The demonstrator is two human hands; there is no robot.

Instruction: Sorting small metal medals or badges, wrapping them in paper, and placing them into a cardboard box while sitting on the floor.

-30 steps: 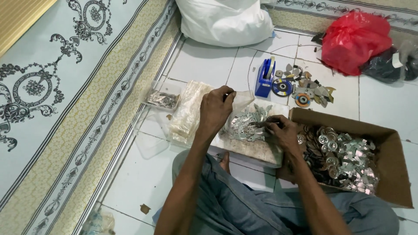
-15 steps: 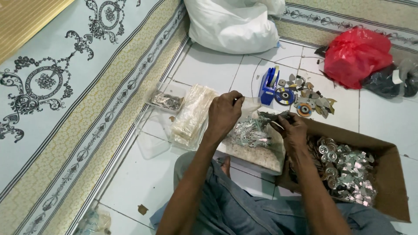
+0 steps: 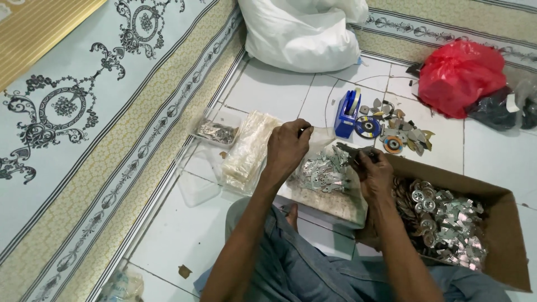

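You sit on a white tiled floor [image 3: 179, 246], your legs in blue jeans [image 3: 302, 268] at its near edge. To your right stands one open cardboard box [image 3: 503, 235], heaped with more small silver metal discs and tabs [image 3: 447, 223] than can be counted. Your right hand [image 3: 376, 174] is closed around a thin dark tool [image 3: 349, 150] whose tip points left; what kind of tool it is cannot be told. Your left hand [image 3: 286, 148] hovers over a loose pile of silver metal pieces [image 3: 324, 173] lying on a pale board [image 3: 335, 204] in front of your knees, its fingers pinched narrow on something too small to make out.

Left of that hand lies one stack of clear plastic bags [image 3: 246, 151], with one clear plastic tray [image 3: 198, 179] beside it and one filled packet of metal pieces [image 3: 217, 132] just beyond.

Farther on stand one blue tape dispenser [image 3: 347, 112], two round discs [image 3: 368, 126] and a scatter of small parts [image 3: 408, 128].

At the far edge sit one white sack [image 3: 302, 33], one red plastic bag [image 3: 458, 75] and one dark bag [image 3: 498, 112]. A pale blue patterned carpet [image 3: 72, 112] runs along the left side of the tiles.
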